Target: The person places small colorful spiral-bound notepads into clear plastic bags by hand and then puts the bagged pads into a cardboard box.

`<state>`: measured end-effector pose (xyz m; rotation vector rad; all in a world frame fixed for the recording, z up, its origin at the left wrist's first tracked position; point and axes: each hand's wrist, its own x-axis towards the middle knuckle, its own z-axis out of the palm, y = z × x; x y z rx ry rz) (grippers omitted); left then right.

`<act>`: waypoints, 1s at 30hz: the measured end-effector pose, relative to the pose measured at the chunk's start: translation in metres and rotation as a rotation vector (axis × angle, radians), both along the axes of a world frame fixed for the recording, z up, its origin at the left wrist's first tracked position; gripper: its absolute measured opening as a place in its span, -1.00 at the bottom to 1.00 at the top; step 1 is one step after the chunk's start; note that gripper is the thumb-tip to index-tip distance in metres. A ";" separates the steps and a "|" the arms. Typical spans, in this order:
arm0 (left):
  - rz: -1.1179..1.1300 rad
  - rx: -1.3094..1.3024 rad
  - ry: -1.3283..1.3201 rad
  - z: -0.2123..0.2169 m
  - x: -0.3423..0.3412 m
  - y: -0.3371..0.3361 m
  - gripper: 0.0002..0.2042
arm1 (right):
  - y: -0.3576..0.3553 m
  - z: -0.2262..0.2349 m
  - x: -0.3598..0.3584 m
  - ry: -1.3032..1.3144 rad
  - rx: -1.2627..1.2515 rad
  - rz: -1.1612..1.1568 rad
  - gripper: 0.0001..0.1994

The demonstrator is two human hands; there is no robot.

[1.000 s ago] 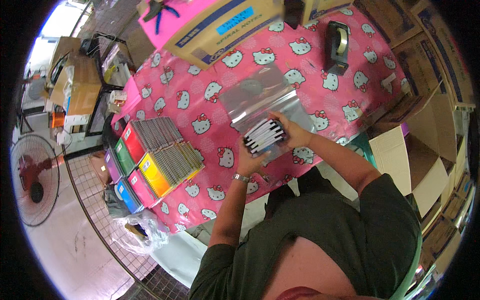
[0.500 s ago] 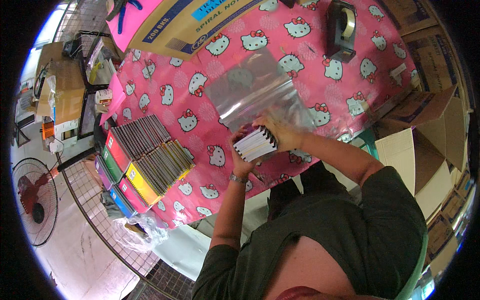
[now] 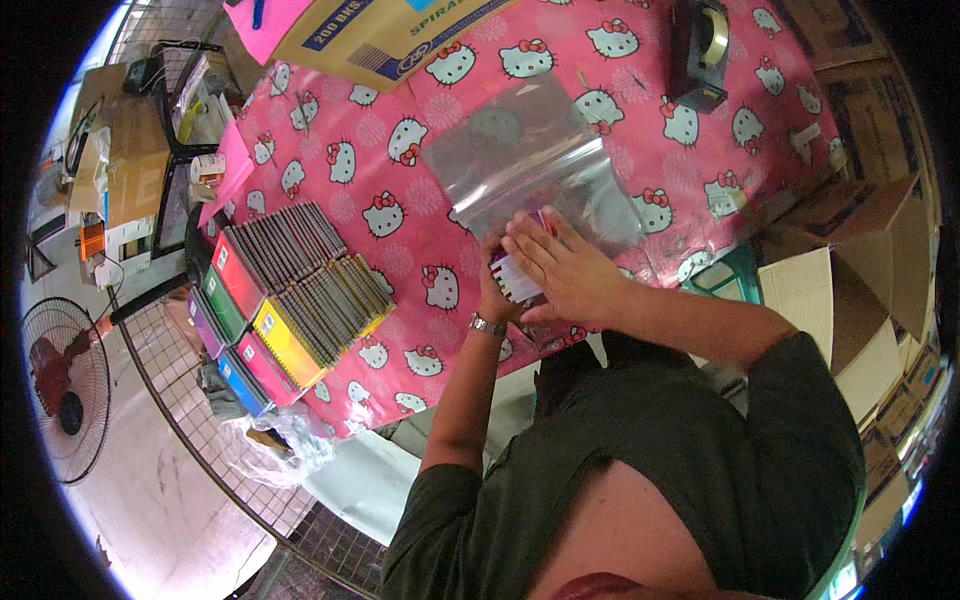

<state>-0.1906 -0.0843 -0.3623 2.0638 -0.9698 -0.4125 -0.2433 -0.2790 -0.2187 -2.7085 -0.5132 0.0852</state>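
Observation:
A small stack of spiral notebooks point(image 3: 515, 282) is held just above the near edge of the pink table, mostly covered by my hands. My left hand point(image 3: 492, 285) wraps round the stack's left side, a watch on its wrist. My right hand point(image 3: 565, 265) lies over the stack with its fingers stretched flat, touching it from above and the right. Clear plastic bags point(image 3: 530, 150) lie flat on the table just beyond my hands, their near part close to the notebooks.
Stacked spiral notebooks point(image 3: 300, 300) in several colours stand at the table's left. A printed cardboard box point(image 3: 385, 50) sits at the far side, a black tape dispenser point(image 3: 697, 60) at the far right. Open cartons point(image 3: 850, 270) are on the right; a fan point(image 3: 65, 390) is far left.
My right hand has moved from gripping the stack's right side to lying flat over it. The stack is now more hidden. The whole view has shifted slightly.

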 end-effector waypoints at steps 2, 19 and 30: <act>0.048 -0.089 0.106 0.007 0.002 -0.009 -0.11 | 0.001 0.017 -0.003 -0.001 -0.035 -0.085 -0.05; 0.041 -0.012 -0.172 0.052 0.006 -0.028 -0.71 | -0.052 -0.087 0.057 0.607 0.457 -1.221 -0.11; -0.139 0.218 0.018 0.027 -0.010 -0.014 -0.91 | -0.047 -0.087 0.066 0.638 0.613 -1.273 -0.05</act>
